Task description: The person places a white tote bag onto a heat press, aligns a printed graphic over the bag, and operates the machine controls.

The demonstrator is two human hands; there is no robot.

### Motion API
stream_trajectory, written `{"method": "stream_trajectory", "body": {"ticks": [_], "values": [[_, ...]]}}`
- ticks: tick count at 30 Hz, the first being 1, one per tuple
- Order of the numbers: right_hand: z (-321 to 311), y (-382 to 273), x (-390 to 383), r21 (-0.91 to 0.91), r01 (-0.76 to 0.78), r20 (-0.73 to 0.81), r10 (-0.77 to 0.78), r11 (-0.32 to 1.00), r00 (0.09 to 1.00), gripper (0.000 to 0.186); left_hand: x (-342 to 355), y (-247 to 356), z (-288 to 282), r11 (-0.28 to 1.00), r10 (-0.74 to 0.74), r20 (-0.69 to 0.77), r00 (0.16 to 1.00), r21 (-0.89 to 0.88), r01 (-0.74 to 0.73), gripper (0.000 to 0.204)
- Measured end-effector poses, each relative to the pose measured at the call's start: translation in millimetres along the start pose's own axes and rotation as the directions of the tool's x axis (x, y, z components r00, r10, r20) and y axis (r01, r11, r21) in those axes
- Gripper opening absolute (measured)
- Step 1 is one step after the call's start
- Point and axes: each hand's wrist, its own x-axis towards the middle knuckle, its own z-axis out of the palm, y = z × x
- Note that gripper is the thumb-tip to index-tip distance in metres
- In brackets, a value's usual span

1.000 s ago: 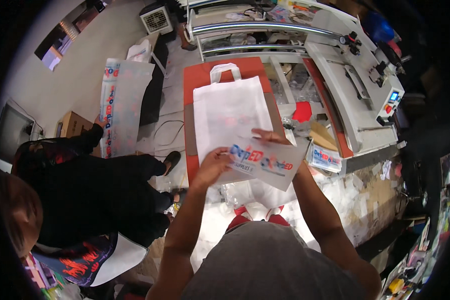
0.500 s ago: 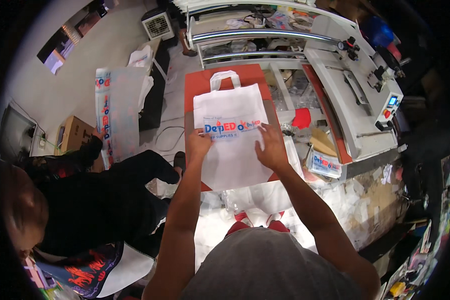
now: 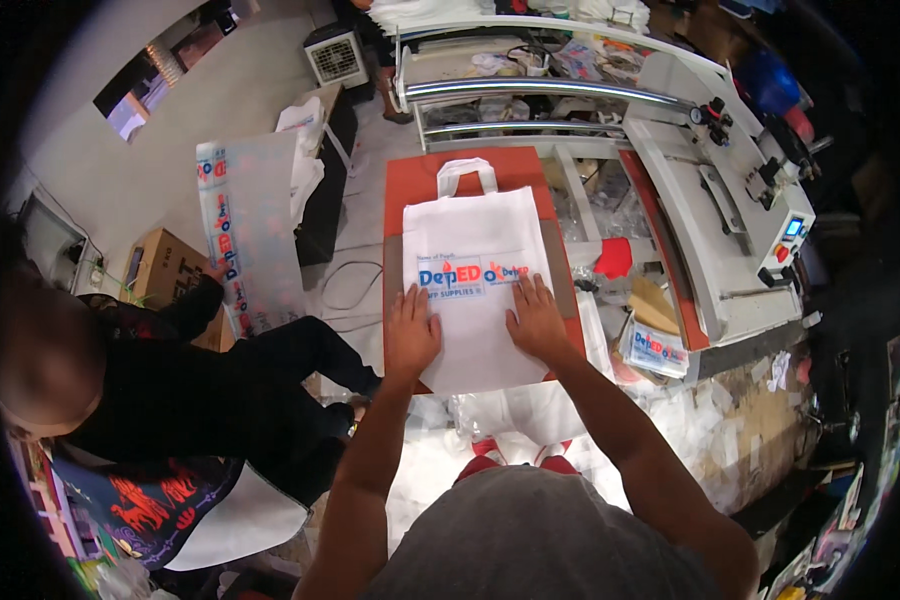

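Observation:
A white cloth bag [image 3: 470, 228] with a handle at its top lies on the red platen [image 3: 400, 175] of a heat press. A translucent sheet with red and blue print [image 3: 470, 280] lies flat over the bag's upper middle. My left hand [image 3: 413, 332] rests open on the bag's left side, fingertips at the sheet's lower-left area. My right hand [image 3: 533, 325] lies open on the right side, fingertips touching the sheet's right part. Neither hand grips anything.
A co-worker [image 3: 190, 400] in dark clothes at my left is by a long printed film [image 3: 260, 235]. The press's raised plate and control box [image 3: 780, 245] stand at the right, beside stacked printed sheets [image 3: 652, 350]. A cardboard box [image 3: 160, 260] and air cooler [image 3: 332, 55] are behind.
The printed sheet went from being held above the bag to lying flat on it. Both my hands let go of it and now rest flat, slightly lower on the bag.

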Motion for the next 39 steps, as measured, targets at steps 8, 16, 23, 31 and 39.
{"method": "stream_trajectory", "body": {"ticks": [8,16,23,31,39], "values": [[-0.1,-0.7,-3.4,0.016,-0.021,-0.042,0.022,1.000,0.999,0.056,-5.5,-1.4,17.2,0.996,-0.038,0.002,0.999,0.081,0.037,0.052],[-16.9,-9.7,2.4,0.018,-0.091,0.009,0.091,0.996,0.996,0.056,-3.4,3.6,6.0,0.994,-0.059,0.066,0.996,0.091,0.053,0.053],[-162.4,81.9,-58.0,0.080,-0.119,-0.587,0.143,0.990,0.797,0.021,-58.2,-42.5,-27.8,0.928,-0.226,-0.290,0.930,-0.356,0.114,0.048],[-281.4,298.6,-136.0,-0.540,-0.482,-0.651,0.021,0.690,0.759,0.033,-215.9,-93.4,-4.8,0.891,-0.386,-0.136,0.912,-0.310,0.331,0.029],[-273.0,390.7,-110.6,-0.707,-0.486,-0.255,0.456,0.514,0.853,0.023,-334.8,-91.3,12.2,0.753,-0.376,0.342,0.861,-0.429,0.499,0.021]]}}
